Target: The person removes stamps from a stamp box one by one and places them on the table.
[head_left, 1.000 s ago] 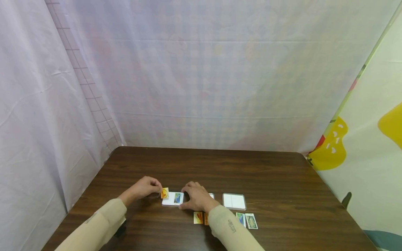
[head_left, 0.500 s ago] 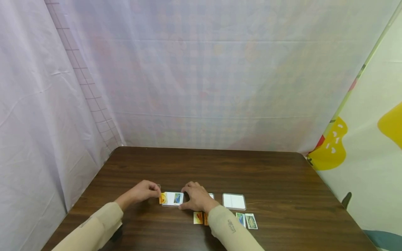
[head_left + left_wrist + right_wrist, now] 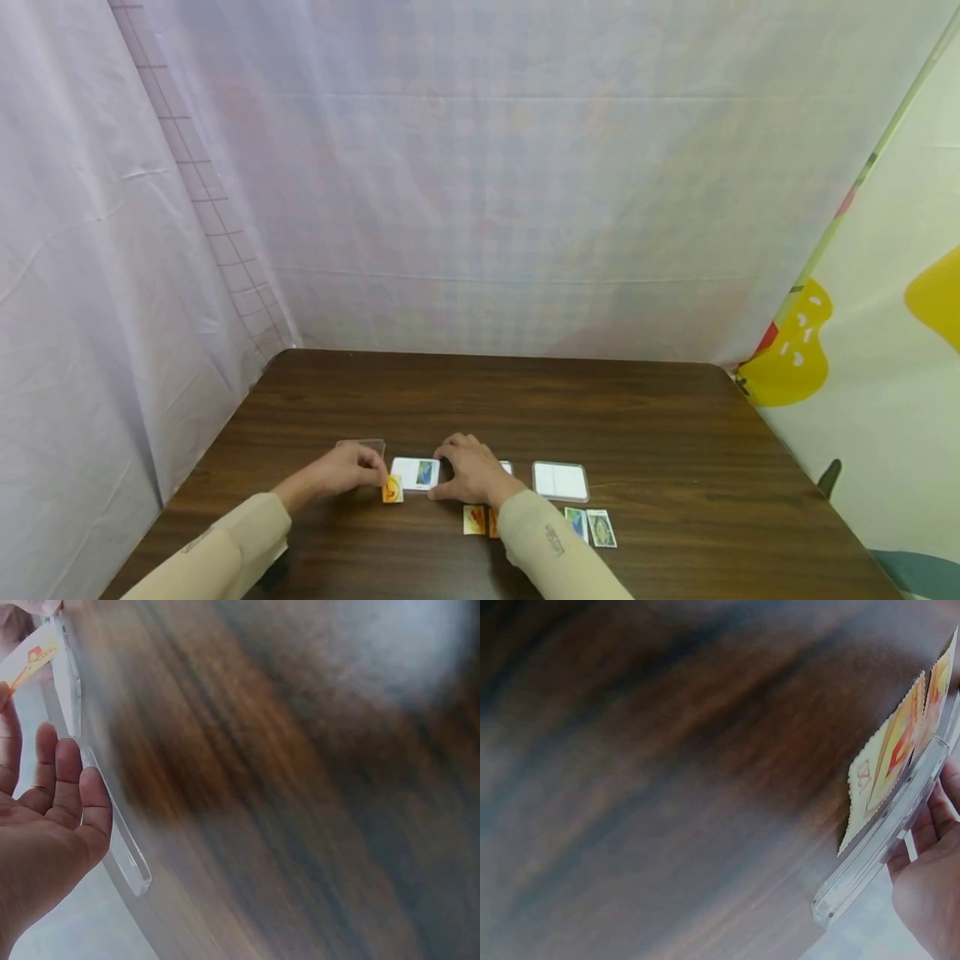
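Observation:
In the head view my left hand (image 3: 337, 473) pinches a yellow-orange postage stamp (image 3: 392, 490) by its left edge, at the lower left corner of a flat clear case with a white insert (image 3: 406, 473). The left wrist view shows this stamp (image 3: 37, 661) between thumb and fingers, the other fingers (image 3: 67, 761) loosely bent. A blue-green stamp (image 3: 427, 472) lies on the insert's right part. My right hand (image 3: 472, 471) grips the case's right end, thumb at the near corner, fingers at the far one. A clear lid (image 3: 367, 443) lies behind my left hand, partly hidden.
A second case (image 3: 506, 467) is mostly hidden under my right hand. Farther right lies another case with a white insert (image 3: 560, 482). On the brown table (image 3: 525, 400), nearer me, are two orange stamps (image 3: 473, 520), a blue-green stamp (image 3: 575, 522) and a greenish stamp (image 3: 602, 528).
My left hand has brought the pinched stamp from the case's upper left corner down to its lower left, uncovering more of the clear lid. The right hand keeps its place.

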### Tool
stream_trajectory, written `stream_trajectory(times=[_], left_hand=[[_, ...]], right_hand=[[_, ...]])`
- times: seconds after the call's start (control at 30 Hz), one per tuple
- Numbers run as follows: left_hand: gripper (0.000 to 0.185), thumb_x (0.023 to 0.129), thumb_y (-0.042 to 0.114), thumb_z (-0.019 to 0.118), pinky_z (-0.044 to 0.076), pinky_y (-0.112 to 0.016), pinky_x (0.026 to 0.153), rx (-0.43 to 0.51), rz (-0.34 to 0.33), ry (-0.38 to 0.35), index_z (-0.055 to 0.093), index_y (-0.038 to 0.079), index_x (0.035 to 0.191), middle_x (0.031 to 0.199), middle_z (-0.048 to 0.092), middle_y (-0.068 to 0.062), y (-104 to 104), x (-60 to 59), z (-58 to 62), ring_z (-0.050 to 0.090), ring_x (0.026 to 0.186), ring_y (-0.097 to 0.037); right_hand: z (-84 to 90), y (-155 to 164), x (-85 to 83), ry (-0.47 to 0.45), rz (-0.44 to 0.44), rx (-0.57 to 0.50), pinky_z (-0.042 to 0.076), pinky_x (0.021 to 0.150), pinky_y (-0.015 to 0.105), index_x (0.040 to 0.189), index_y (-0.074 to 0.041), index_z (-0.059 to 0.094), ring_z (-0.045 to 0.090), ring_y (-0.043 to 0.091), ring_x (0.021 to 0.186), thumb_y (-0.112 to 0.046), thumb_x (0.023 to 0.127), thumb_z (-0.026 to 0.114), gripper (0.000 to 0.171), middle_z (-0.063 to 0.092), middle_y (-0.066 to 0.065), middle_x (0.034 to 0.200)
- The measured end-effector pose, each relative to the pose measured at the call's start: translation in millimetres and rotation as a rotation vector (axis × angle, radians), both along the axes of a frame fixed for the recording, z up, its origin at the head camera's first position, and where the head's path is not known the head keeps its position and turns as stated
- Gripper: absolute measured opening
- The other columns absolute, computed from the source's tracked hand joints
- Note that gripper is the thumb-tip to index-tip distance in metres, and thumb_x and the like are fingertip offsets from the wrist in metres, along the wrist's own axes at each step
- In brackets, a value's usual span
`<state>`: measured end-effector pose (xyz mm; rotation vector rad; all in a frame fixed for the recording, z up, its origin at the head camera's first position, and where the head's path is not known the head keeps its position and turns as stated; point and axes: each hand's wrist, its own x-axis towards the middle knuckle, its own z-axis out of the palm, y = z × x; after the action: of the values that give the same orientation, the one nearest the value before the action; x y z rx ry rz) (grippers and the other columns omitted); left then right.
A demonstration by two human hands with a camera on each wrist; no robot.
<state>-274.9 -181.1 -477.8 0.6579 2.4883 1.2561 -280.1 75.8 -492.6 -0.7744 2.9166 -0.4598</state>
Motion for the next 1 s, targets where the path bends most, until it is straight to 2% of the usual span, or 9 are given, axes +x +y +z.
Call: stream_trajectory(times=[0.23,0.33,0.5,0.7,1.0], left_hand=[[0.008,0.086,0.011,0.071,0.042,-0.034,0.068,-0.008,-0.022,-0.025,0.071,0.003,0.085,0.087,0.065,-0.001,-1,4.9,-3.1,0.052,0.076,-0.017],[0.007,0.086,0.01,0.071,0.043,-0.032,0.066,-0.013,-0.032,-0.011,0.071,0.003,0.084,0.085,0.065,0.0,0,6.5,-3.9,0.052,0.074,-0.016],[0.006,0.084,0.009,0.073,0.043,-0.027,0.064,-0.033,-0.065,0.066,0.071,0.004,0.082,0.082,0.065,0.003,1,8.0,-4.7,0.052,0.071,-0.01],[0.006,0.082,0.01,0.076,0.043,-0.027,0.071,-0.081,-0.098,0.167,0.072,0.007,0.079,0.082,0.063,0.007,1,7.1,-7.4,0.051,0.077,-0.006],[0.007,0.08,0.011,0.077,0.043,-0.026,0.068,-0.129,-0.107,0.252,0.071,0.01,0.077,0.078,0.059,0.011,2,5.8,-11.9,0.049,0.073,-0.002]], right_hand=[[-0.7,0,-0.1,0.004,0.003,-0.001,0.038,0.106,0.043,0.126,-0.016,0.064,0.048,0.024,0.124,-0.053,0.081,0.076,0.059,0.054,0.005,0.134],[-0.7,0,-0.3,0.004,0.001,-0.006,0.037,0.106,0.043,0.126,-0.016,0.064,0.048,0.024,0.124,-0.052,0.081,0.077,0.059,0.054,0.005,0.133],[-1.1,0,-0.5,0.0,-0.001,-0.012,0.037,0.106,0.043,0.126,-0.016,0.064,0.048,0.024,0.124,-0.052,0.08,0.077,0.059,0.054,0.005,0.133],[-1.7,0,-0.7,0.002,0.003,-0.012,0.037,0.106,0.043,0.125,-0.016,0.064,0.048,0.025,0.124,-0.052,0.08,0.077,0.059,0.054,0.006,0.133],[-3.2,1,-1.7,0.001,0.005,-0.01,0.037,0.106,0.044,0.126,-0.016,0.064,0.048,0.025,0.124,-0.052,0.081,0.077,0.06,0.054,0.006,0.134]])
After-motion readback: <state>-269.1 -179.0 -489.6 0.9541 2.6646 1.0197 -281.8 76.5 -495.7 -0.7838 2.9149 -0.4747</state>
